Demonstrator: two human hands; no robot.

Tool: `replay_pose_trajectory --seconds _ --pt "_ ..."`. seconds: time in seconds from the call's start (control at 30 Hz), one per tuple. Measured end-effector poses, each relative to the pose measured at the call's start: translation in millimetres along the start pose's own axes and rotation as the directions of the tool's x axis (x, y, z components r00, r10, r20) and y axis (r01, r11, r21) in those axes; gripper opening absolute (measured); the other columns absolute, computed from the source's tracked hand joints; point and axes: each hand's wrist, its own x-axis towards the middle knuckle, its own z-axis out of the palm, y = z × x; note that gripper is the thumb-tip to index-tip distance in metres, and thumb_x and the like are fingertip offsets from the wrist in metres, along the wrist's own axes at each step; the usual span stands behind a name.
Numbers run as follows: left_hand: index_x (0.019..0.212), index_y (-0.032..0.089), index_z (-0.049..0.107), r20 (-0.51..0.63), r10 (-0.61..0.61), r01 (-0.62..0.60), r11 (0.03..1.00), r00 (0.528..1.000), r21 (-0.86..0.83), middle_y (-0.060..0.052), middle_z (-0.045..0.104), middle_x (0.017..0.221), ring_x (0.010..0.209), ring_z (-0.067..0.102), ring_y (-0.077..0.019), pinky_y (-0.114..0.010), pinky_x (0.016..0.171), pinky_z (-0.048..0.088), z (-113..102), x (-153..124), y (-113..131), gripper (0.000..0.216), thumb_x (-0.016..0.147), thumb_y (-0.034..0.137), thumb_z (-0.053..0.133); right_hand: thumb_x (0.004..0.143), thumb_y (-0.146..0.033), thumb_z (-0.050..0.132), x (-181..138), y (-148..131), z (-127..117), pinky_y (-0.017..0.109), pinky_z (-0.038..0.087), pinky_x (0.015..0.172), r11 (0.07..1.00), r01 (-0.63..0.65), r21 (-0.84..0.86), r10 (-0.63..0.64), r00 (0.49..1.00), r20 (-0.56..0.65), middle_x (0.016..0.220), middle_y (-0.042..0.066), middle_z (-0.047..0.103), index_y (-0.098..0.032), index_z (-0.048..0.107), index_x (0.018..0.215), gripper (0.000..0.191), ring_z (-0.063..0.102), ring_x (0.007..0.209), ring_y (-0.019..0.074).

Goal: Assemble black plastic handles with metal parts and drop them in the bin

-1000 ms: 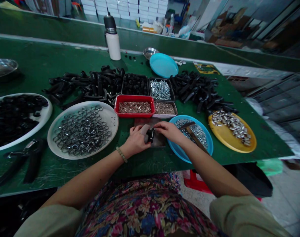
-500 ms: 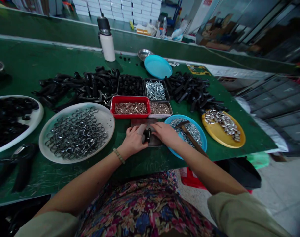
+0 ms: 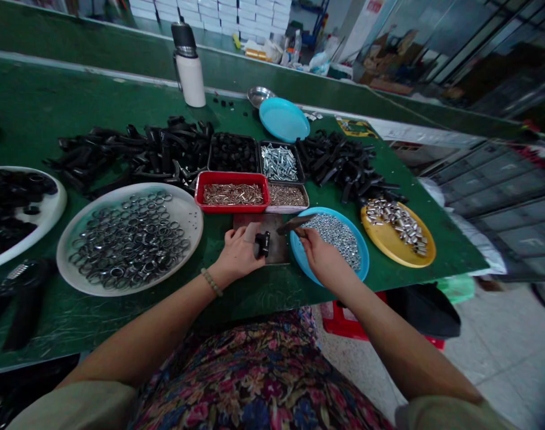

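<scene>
My left hand (image 3: 236, 254) is closed on a small black part (image 3: 263, 243) and holds it upright on a flat metal plate (image 3: 276, 239) near the front edge of the green table. My right hand (image 3: 321, 254) is wrapped round the wooden handle of a small hammer (image 3: 294, 224). The hammer's dark head hangs above the plate's right side, over the near rim of a blue plate (image 3: 357, 272) filled with small silver nuts.
A white plate of metal rings (image 3: 129, 237) lies to the left, and a red tray of pins (image 3: 232, 193) sits behind the metal plate. Piles of black handles (image 3: 344, 161), a tray of screws (image 3: 279, 161), a yellow plate of metal sleeves (image 3: 398, 230) and a flask (image 3: 189, 65) stand further back.
My right hand left the black part, took the hammer from the blue plate and raised it above the metal plate. The left hand stayed on the part.
</scene>
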Motion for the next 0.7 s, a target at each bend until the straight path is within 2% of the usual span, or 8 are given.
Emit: replay_pose_trajectory --seconds 0.13,0.23,0.3,0.43,0.53,0.6,0.63,0.7 --pt "0.133 0.016 0.035 -0.009 -0.021 0.021 1.0 1.0 -0.003 -0.013 0.061 0.119 0.114 0.052 -0.0294 -0.046 0.1 0.028 1 1 0 0.07 0.072 0.037 0.061 0.099 -0.031 0.028 2 -34 -4 0.034 0.048 0.073 0.99 0.132 0.05 -0.13 0.99 -0.049 0.106 0.015 0.069 -0.016 0.045 0.128 0.037 0.068 0.089 0.0267" --pt "0.134 0.016 0.036 -0.025 -0.014 0.014 1.0 1.0 0.017 -0.013 0.061 0.12 0.113 0.052 -0.0297 -0.047 0.098 0.029 -1 -1 1 0.068 0.074 0.037 0.06 0.099 -0.03 0.031 5 -30 1 0.034 0.048 0.072 0.994 0.109 -0.015 -0.108 0.992 0.067 0.1 0.013 0.071 -0.016 0.05 0.123 0.033 0.068 0.085 0.0259" --pt "0.134 0.02 0.041 -0.008 0.033 -0.033 0.998 0.999 0.062 -0.013 0.06 0.122 0.114 0.051 -0.0304 -0.049 0.098 0.029 -1 -2 2 0.062 0.076 0.034 0.06 0.099 -0.032 0.032 6 -14 6 0.032 0.047 0.07 0.996 0.073 -0.048 -0.069 0.995 0.077 0.101 0.011 0.07 -0.019 0.05 0.121 0.032 0.068 0.084 0.0245" --pt "0.125 0.025 0.055 0.046 0.172 -0.175 0.98 0.984 0.089 -0.013 0.059 0.125 0.118 0.049 -0.0309 -0.053 0.105 0.023 -2 0 5 0.044 0.081 0.024 0.054 0.099 -0.037 0.031 3 38 15 0.031 0.046 0.069 0.974 -0.176 -0.141 0.156 0.978 -0.137 0.117 0.012 0.065 -0.023 0.045 0.129 0.036 0.067 0.088 0.0238" --pt "0.117 0.022 0.061 0.056 0.05 -0.036 0.973 0.997 -0.229 -0.012 0.06 0.124 0.119 0.049 -0.0307 -0.05 0.106 0.027 -11 8 8 0.037 0.081 0.027 0.053 0.098 -0.038 0.036 5 78 21 0.033 0.048 0.072 0.925 -0.309 -0.221 0.271 0.944 -0.188 0.119 0.014 0.062 -0.021 0.049 0.129 0.038 0.066 0.09 0.0249" --pt "0.115 0.021 0.061 0.153 -0.107 0.18 0.76 0.982 -0.624 -0.01 0.063 0.118 0.114 0.053 -0.0284 -0.046 0.103 0.035 -23 15 10 0.037 0.083 0.036 0.05 0.096 -0.038 0.04 12 104 19 0.033 0.048 0.079 0.929 -0.304 -0.21 0.268 0.946 -0.183 0.118 0.012 0.063 -0.022 0.054 0.126 0.036 0.064 0.097 0.0243" --pt "0.115 0.019 0.06 0.237 -0.149 0.279 0.553 0.96 -0.785 -0.01 0.065 0.114 0.109 0.057 -0.0271 -0.044 0.099 0.041 -31 18 11 0.04 0.084 0.04 0.047 0.096 -0.037 0.041 16 119 13 0.033 0.047 0.084 0.934 -0.301 -0.192 0.266 0.945 -0.189 0.118 0.011 0.063 -0.022 0.057 0.123 0.035 0.062 0.102 0.0237" --pt "0.116 0.017 0.058 0.386 -0.131 0.401 0.118 0.913 -0.909 -0.01 0.067 0.107 0.097 0.062 -0.0251 -0.041 0.087 0.049 -46 23 14 0.045 0.084 0.046 0.044 0.096 -0.031 0.038 28 150 -4 0.032 0.043 0.093 0.928 -0.337 -0.159 0.298 0.927 -0.227 0.121 0.013 0.061 -0.019 0.059 0.121 0.034 0.058 0.111 0.0231"
